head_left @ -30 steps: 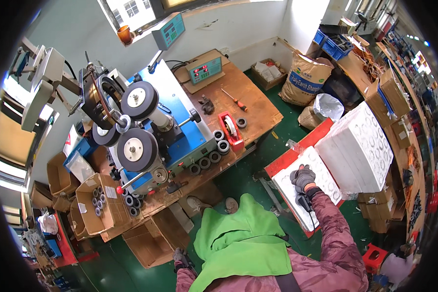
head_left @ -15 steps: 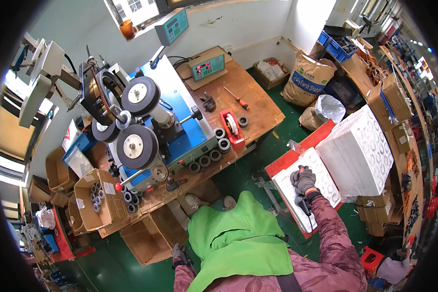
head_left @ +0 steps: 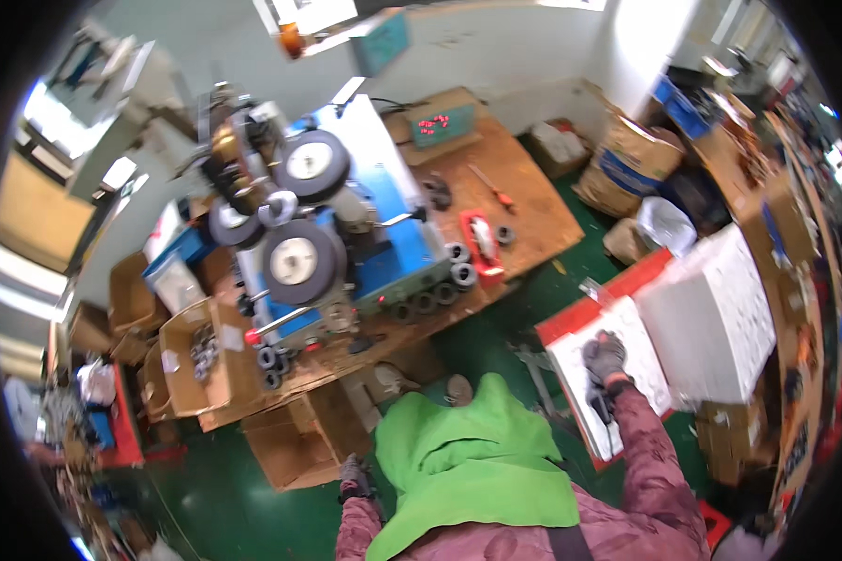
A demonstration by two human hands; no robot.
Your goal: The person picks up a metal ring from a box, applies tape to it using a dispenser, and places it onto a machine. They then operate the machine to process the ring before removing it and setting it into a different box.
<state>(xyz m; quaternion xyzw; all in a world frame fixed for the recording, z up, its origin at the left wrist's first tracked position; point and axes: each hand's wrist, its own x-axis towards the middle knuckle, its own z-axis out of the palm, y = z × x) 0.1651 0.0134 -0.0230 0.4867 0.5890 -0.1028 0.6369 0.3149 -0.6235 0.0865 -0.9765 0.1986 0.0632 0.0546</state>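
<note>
My right hand [head_left: 605, 355], in a grey glove, is over a white foam tray [head_left: 571, 366] with round recesses. Its fingers look curled, and whatever they may hold is hidden. By that wrist, a black object [head_left: 601, 404] with a cable is over the tray. A taller white foam stack [head_left: 706, 323] stands just right of the hand. My left hand [head_left: 354, 475], also gloved, hangs low beside the green apron, near an open cardboard box [head_left: 295, 456]. Motion blur and the small size hide how its fingers are held.
A blue machine with black rollers [head_left: 299, 265] stands on a wooden bench [head_left: 533, 220]. Dark rings [head_left: 463, 274], a red tape dispenser [head_left: 482, 245] and a screwdriver [head_left: 503, 198] lie there. A cardboard box of rings [head_left: 226, 374] sits left. Sacks [head_left: 631, 164] stand at back right.
The whole scene has shifted rightward in the picture and blurred as my head turns. My right hand stays over the foam tray, and my left hand still hangs near the box.
</note>
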